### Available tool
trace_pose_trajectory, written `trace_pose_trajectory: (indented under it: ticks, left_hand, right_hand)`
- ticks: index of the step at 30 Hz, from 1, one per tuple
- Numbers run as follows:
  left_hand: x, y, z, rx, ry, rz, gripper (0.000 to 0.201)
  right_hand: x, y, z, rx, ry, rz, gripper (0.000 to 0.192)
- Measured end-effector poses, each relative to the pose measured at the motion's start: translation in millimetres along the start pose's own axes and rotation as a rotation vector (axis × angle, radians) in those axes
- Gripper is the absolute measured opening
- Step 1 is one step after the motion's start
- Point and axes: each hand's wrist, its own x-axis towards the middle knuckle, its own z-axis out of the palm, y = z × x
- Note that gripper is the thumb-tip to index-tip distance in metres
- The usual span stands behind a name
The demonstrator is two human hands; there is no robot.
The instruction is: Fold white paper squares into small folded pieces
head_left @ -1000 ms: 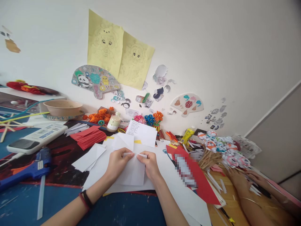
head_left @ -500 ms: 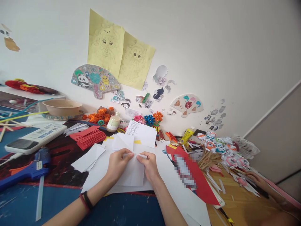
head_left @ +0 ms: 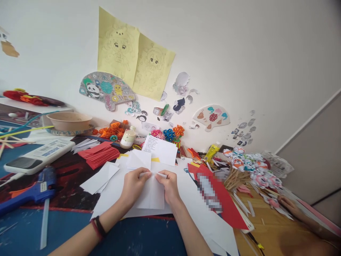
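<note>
A white sheet of paper (head_left: 151, 195) is pinched at its upper edge between my two hands. My left hand (head_left: 135, 185) closes thumb and fingers on it left of the middle; my right hand (head_left: 168, 185) does the same just to the right. The fingertips are a short gap apart. Below lie larger white sheets (head_left: 112, 206). Right behind my hands are a folded white paper (head_left: 139, 160) and a white page with handwritten lines (head_left: 162, 151).
Left are a stack of red paper pieces (head_left: 99, 155), white paper pieces (head_left: 99, 177), a blue glue gun (head_left: 44, 190) and a power strip (head_left: 39, 156). Red card (head_left: 229, 209) lies right. Another person's hand (head_left: 289, 206) is at far right. Behind stands a glue bottle (head_left: 128, 138).
The held paper has shifted slightly right at its lower edge, with my hands nearly in place. The view has moved a little. The other person's hand at right has moved slightly.
</note>
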Motion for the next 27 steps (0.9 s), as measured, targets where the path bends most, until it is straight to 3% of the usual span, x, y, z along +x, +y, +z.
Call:
trace_pose_trajectory:
  ticks: [6, 12, 21, 27]
  left_hand:
    - [3, 6, -5.3, 0.020, -0.021, 0.007, 0.034]
    - [7, 4, -7.7, -0.184, -0.174, -0.080, 0.039]
    - [7, 13, -13.7, -0.205, -0.120, -0.067, 0.041]
    - [4, 16, -12.1, -0.355, -0.178, -0.173, 0.049]
  right_hand:
    - [1, -7, -4, -0.065, -0.033, 0.007, 0.022]
    - [5, -12, -7, -0.032, -0.058, 0.017, 0.028]
    - [3, -13, -8, 0.080, -0.161, 0.102, 0.038]
    - [5, -11, -6, 0.059, -0.101, 0.030, 0.042]
